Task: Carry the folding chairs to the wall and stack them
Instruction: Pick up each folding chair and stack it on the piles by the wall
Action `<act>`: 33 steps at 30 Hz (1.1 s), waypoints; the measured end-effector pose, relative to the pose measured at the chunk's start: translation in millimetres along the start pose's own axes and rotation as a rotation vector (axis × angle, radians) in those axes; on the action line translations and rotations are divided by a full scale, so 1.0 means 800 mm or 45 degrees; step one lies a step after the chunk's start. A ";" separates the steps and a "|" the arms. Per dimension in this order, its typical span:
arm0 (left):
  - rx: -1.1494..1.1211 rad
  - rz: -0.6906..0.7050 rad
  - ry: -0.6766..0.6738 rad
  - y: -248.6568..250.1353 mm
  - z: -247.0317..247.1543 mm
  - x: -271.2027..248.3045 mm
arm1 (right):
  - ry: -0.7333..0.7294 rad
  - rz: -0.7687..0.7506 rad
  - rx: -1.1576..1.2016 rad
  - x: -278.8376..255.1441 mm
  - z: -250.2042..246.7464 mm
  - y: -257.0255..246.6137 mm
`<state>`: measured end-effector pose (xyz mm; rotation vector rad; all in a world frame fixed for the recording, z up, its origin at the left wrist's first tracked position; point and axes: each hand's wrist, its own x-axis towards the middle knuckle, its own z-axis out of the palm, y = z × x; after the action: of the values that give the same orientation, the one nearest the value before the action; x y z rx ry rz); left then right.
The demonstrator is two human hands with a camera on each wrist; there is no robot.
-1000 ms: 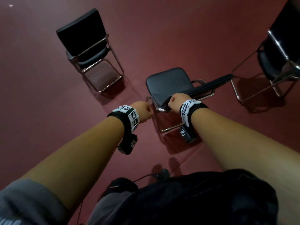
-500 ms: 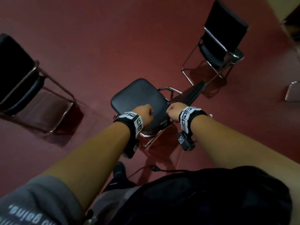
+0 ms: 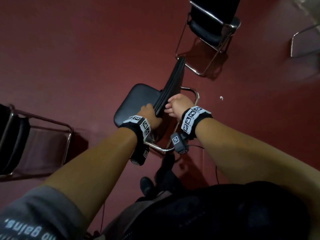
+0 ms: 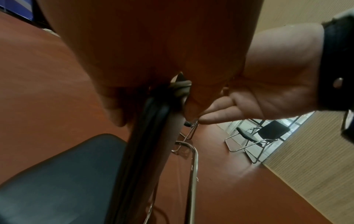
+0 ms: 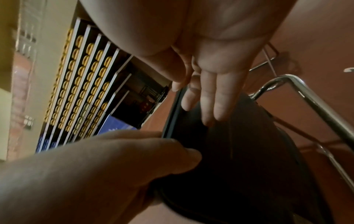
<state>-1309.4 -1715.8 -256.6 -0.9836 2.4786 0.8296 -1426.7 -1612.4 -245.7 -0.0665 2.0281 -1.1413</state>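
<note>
The folding chair has a black padded seat [image 3: 135, 104] and a chrome tube frame [image 3: 196, 97], and stands on the dark red floor in front of me. Its black backrest [image 3: 173, 80] shows edge-on in the head view. My left hand [image 3: 149, 115] grips the near top corner of the backrest [image 4: 145, 136], fingers curled over its edge. My right hand [image 3: 178, 104] hovers just right of that corner. Its fingers [image 5: 210, 98] are straight and loose over the back face of the backrest [image 5: 229, 151], holding nothing.
Three more chairs stand around: one unfolded at the upper right [image 3: 207, 26], one at the left edge [image 3: 13, 141], and a chrome frame at the far right [image 3: 303, 42]. A white scrap [image 3: 221, 97] lies on the floor. A tan wall [image 4: 306, 159] rises beyond another chair [image 4: 268, 133].
My view and the chair have swung round; the backrest now points away from me. The right hand has let go of the backrest and opened. The left hand has shifted onto the backrest's top corner.
</note>
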 end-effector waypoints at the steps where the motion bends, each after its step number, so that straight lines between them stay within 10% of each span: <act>1: 0.001 -0.006 0.000 0.001 -0.007 0.008 | 0.004 0.039 0.116 0.006 -0.001 -0.004; 17: 0.017 -0.066 -0.086 0.075 -0.107 0.142 | -0.220 0.292 0.216 0.132 -0.062 -0.055; 33: -0.554 -0.365 0.008 0.105 -0.092 0.212 | 0.302 0.547 0.303 0.162 -0.086 0.001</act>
<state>-1494.8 -1798.6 -253.0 -1.4434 2.1271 1.2917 -1560.5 -1615.4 -306.1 0.6212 1.9595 -1.1377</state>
